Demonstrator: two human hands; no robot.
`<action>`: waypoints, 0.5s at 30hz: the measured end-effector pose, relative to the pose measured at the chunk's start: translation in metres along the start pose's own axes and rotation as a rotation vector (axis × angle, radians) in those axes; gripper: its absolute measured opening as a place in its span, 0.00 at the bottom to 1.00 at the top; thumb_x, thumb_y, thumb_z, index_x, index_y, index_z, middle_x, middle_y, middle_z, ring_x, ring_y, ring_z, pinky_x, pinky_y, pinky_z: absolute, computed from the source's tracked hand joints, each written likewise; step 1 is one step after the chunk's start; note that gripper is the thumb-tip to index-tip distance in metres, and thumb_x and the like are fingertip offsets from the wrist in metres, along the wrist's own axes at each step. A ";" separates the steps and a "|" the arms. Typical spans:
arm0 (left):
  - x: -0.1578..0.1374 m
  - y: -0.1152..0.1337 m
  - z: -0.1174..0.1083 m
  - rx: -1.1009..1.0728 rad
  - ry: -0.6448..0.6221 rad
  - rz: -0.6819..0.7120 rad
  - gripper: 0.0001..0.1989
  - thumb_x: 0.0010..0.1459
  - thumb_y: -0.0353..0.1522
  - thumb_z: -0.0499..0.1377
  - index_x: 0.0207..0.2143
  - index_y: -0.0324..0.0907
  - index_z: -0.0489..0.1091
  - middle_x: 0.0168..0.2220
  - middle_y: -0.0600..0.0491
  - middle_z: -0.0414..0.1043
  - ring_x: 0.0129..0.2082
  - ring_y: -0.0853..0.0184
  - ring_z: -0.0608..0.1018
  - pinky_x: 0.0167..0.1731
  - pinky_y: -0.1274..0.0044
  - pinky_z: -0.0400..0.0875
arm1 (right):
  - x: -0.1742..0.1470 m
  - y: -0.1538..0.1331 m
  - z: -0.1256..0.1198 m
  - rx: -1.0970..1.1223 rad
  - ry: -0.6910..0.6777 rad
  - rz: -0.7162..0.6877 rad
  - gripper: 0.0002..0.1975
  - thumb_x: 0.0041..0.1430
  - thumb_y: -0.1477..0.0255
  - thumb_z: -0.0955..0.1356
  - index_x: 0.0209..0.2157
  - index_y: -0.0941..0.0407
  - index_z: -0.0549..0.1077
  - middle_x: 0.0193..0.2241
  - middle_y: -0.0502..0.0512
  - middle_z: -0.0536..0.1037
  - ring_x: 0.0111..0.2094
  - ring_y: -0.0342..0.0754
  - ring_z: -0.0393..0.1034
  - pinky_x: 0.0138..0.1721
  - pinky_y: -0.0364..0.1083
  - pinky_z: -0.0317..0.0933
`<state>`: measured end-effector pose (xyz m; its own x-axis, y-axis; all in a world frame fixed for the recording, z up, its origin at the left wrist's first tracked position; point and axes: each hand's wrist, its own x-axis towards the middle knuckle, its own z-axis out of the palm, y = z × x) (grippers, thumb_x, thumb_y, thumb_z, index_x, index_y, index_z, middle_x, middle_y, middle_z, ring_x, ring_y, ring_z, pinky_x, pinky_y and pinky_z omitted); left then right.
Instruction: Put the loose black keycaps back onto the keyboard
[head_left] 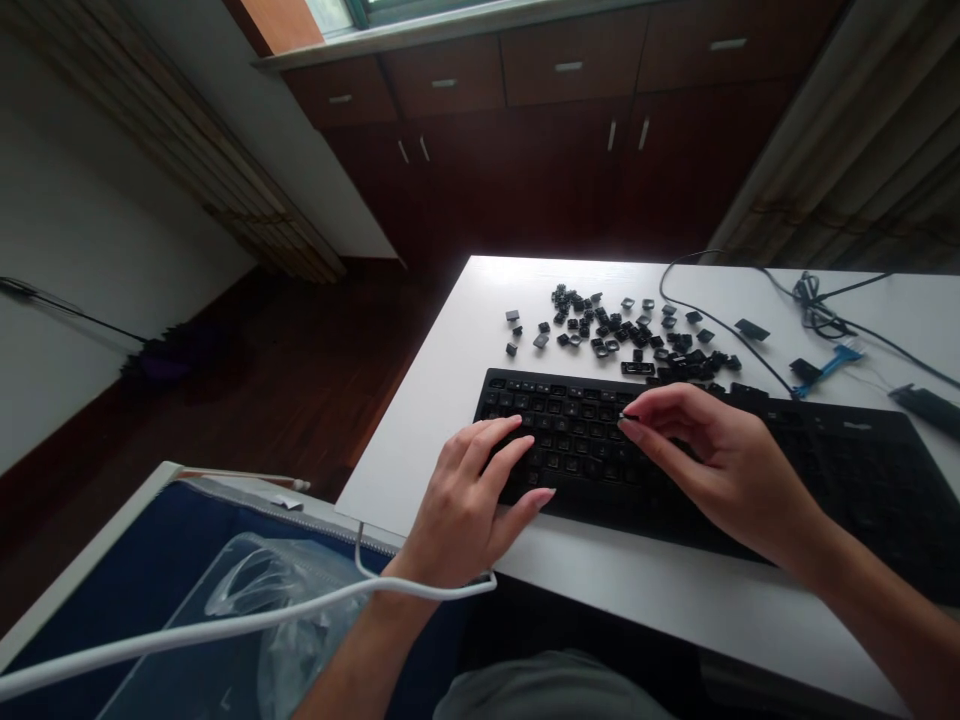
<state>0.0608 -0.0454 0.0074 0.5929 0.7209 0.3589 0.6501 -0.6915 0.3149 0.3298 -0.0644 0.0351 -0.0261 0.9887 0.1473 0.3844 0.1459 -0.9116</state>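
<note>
A black keyboard [570, 500] with its keycaps off over much of the left part lies along the front of the white table. My left hand [480, 490] rests on its left end, fingers spread and holding nothing. Over the middle of the keyboard, my right hand [705, 450] pinches a small black keycap [628, 416] between thumb and index finger. Behind the keyboard lies a scattered heap of loose black keycaps [615, 322], some upside down. A longer keycap [637, 369] sits close to the keyboard's back edge.
A blue brush [829, 370] lies behind the keyboard on the right, near a bundled black cable [817, 305]. The white table [420, 440] ends at the left. A white cord [247, 630] crosses in front, above a clear plastic bag [300, 600] on dark blue fabric.
</note>
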 end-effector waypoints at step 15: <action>0.007 0.014 0.013 0.084 0.110 -0.053 0.22 0.62 0.38 0.62 0.56 0.41 0.67 0.60 0.43 0.67 0.60 0.55 0.69 0.60 0.61 0.66 | -0.005 0.025 -0.022 -0.471 -0.086 -0.476 0.12 0.63 0.78 0.68 0.48 0.54 0.71 0.46 0.56 0.75 0.46 0.48 0.72 0.48 0.48 0.69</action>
<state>0.0806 -0.0499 0.0026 0.5036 0.7437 0.4395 0.7195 -0.6427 0.2631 0.3594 -0.0668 0.0200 -0.3581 0.8220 0.4428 0.6738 0.5558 -0.4869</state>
